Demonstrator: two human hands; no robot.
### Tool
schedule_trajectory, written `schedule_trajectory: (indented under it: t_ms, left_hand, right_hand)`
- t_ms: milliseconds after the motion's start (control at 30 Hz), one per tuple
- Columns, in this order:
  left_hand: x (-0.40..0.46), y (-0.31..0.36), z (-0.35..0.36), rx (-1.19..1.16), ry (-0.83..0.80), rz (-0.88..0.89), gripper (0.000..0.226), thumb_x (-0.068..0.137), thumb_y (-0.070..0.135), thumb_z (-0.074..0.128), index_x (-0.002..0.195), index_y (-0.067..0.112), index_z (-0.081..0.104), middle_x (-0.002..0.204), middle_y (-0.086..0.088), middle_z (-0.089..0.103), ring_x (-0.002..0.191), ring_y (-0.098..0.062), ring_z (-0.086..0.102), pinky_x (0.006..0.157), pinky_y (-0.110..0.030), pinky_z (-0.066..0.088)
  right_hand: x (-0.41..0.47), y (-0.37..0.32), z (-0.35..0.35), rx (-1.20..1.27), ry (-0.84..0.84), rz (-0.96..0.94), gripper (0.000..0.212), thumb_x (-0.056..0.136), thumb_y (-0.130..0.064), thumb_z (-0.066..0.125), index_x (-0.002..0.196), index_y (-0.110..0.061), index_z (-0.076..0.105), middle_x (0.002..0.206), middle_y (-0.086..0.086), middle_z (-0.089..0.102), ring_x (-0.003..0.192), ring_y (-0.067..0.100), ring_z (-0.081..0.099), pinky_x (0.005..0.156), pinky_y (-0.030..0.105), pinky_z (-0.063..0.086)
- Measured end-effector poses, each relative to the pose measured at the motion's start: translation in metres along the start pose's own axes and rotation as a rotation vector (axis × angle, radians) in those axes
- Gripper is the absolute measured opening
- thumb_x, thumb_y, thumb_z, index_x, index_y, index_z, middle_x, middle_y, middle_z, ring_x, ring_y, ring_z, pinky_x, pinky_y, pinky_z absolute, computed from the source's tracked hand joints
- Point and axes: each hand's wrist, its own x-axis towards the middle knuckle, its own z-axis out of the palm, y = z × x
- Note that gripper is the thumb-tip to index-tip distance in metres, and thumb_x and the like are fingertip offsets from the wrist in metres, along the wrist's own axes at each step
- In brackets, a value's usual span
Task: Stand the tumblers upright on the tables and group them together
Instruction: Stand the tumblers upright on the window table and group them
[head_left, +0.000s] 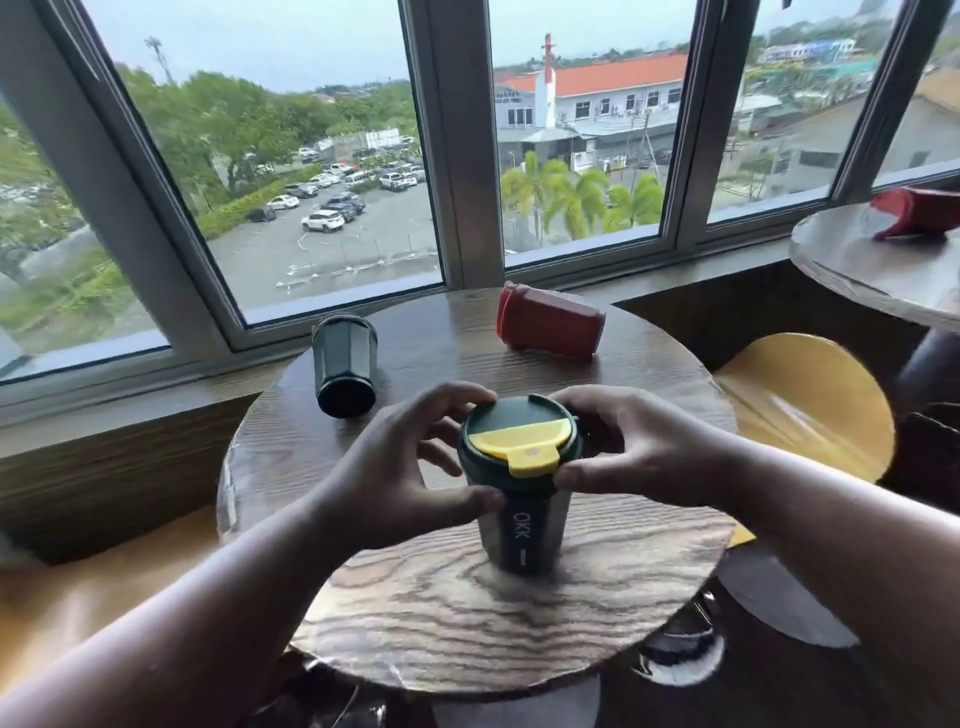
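I'm looking over a round wooden table (415, 597) set against a long window (322, 171), with a car park and orange-roofed building outside. A yellow stool (810, 400) sits just right of the table, and a second round table (852, 260) shows at the far right edge.

My left hand (395, 478) is on the green tumbler (519, 499), fingers curled around the left side of its lid, thumb pressed against the body just under the rim. My right hand (639, 447) takes the other side: fingers arch over the far right of the lid, thumb pinches in low at the near right, beside the yellow tab. Both hands are closed onto it, neither wide.

That green tumbler stands upright at the middle of the table, base on the wood. The dark green lid carries a yellow flap (524, 441) across its near half, and white lettering runs down the body.

Farther back on the left, a second dark green tumbler (344, 364) lies on its side, base pointing toward me. Far right on the same table, a red tumbler (548, 319) lies on its side too, lid end to the left. The two are well apart.

On the second table, another red tumbler (917, 213) lies tipped over, partly cut off by the frame.
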Motion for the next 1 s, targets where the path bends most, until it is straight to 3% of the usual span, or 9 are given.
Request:
schedule_trajectory:
  t_ms: [133,233,400,833,933,1000]
  left_hand:
    - [0.015,-0.003,-0.006,0.061,0.074,-0.027,0.069,0.064,0.037,0.089,0.127,0.027,0.062,0.113,0.001,0.069,0.095,-0.023,0.071,0.073,-0.039,0.063]
    - [0.029,-0.008,-0.013,0.080,0.108,-0.071,0.068,0.064,0.039,0.086,0.126,0.031,0.062,0.114,0.000,0.069,0.094,-0.019,0.071,0.076,-0.039,0.063]
    - [0.050,-0.013,-0.025,0.088,0.121,-0.143,0.066,0.062,0.047,0.080,0.124,0.039,0.057,0.121,0.005,0.067,0.098,-0.010,0.070,0.078,-0.033,0.063]
    - [0.056,-0.035,-0.028,0.127,0.049,-0.177,0.073,0.069,0.051,0.079,0.134,0.031,0.054,0.125,0.005,0.064,0.105,-0.009,0.068,0.083,-0.034,0.062]
    - [0.059,-0.032,-0.030,0.138,0.004,-0.204,0.073,0.069,0.053,0.078,0.134,0.034,0.051,0.129,0.006,0.063,0.108,-0.010,0.067,0.087,-0.035,0.061]
    - [0.060,-0.029,-0.033,0.173,-0.017,-0.221,0.076,0.071,0.056,0.075,0.138,0.032,0.050,0.130,0.005,0.062,0.109,-0.010,0.067,0.088,-0.034,0.060]
  right_hand:
    - [0.029,0.006,-0.017,0.006,-0.026,-0.011,0.059,0.067,-0.038,0.083,0.116,-0.009,0.064,0.109,0.019,0.071,0.106,0.042,0.063,0.093,0.064,0.047]
    - [0.053,0.005,-0.025,0.003,-0.047,-0.020,0.056,0.067,-0.038,0.082,0.116,-0.016,0.066,0.109,0.010,0.073,0.107,0.033,0.067,0.097,0.058,0.049]
    - [0.088,0.004,-0.035,-0.023,-0.055,-0.017,0.055,0.067,-0.041,0.080,0.114,-0.015,0.067,0.107,0.011,0.074,0.105,0.034,0.067,0.098,0.058,0.048]
    - [0.099,0.020,-0.035,-0.072,-0.056,-0.007,0.049,0.070,-0.047,0.077,0.111,-0.021,0.069,0.107,0.007,0.073,0.107,0.033,0.065,0.098,0.059,0.047]
    - [0.098,0.021,-0.037,-0.092,-0.074,-0.008,0.052,0.070,-0.054,0.075,0.112,-0.023,0.068,0.108,0.003,0.073,0.106,0.027,0.066,0.098,0.054,0.049]
    - [0.098,0.019,-0.039,-0.106,-0.095,-0.015,0.056,0.070,-0.060,0.072,0.111,-0.023,0.068,0.104,-0.002,0.072,0.099,0.019,0.066,0.093,0.043,0.052]
